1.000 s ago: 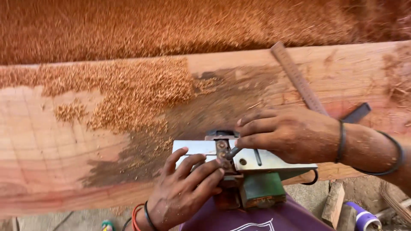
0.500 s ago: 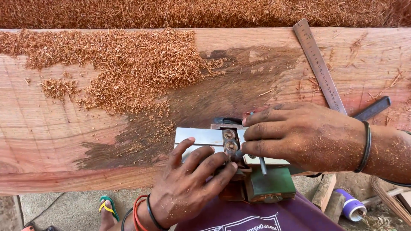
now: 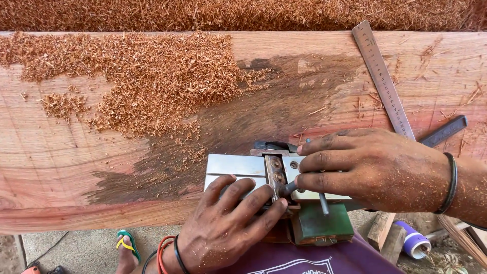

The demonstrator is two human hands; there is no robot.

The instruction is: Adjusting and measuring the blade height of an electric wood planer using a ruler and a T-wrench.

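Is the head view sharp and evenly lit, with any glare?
Head view: sharp, in even daylight with soft shadows; mild glare on the planer's metal sole; both the left hand and right hand are crisp; the steel ruler stays readable, without blur.

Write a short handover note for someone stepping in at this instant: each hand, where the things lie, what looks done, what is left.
Left hand: fingers spread on the upturned planer, steadying its metal base.
Right hand: grips a small wrench set at the blade drum.
Planer rests at the near edge of the plank; steel square lies upper right.
Done: part of the plank looks planed, shavings piled on it.
Left: the blade bolts are still under the wrench; whether tight, I cannot tell.
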